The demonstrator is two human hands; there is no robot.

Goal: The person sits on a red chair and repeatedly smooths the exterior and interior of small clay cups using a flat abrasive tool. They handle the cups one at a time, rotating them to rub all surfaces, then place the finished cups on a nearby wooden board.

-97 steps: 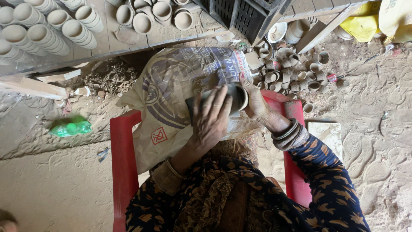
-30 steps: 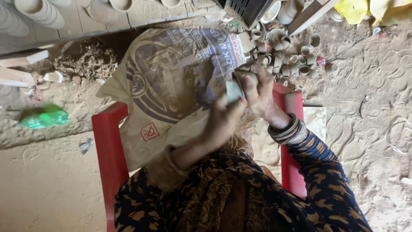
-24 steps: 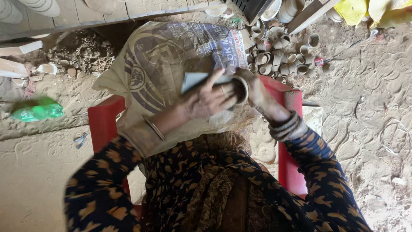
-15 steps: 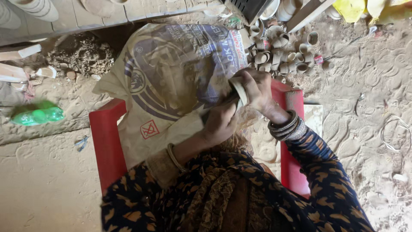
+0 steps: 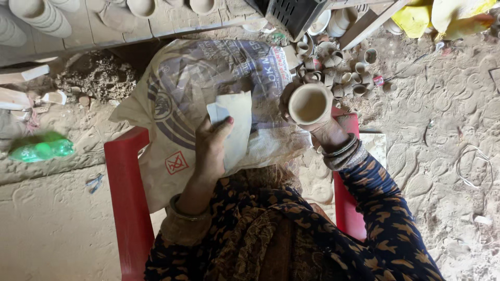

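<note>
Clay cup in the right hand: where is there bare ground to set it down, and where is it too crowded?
The right hand holds the clay cup. Bare ground lies right of the red chair, below the heap of small cups, and between the green bottle and the chair. The heap and the shelf of pots are crowded.

Right hand (image 5: 325,132) mostly hidden behind clay cup (image 5: 310,104); top-row pots (image 5: 39,13) cut by edge.

Clay cup and sanding sheet, both held

The pale unfired clay cup (image 5: 310,104) is held upright, its open mouth facing up, above the sack's right edge; the creased beige sheet (image 5: 235,125) lies flat over the sack's middle.
</note>
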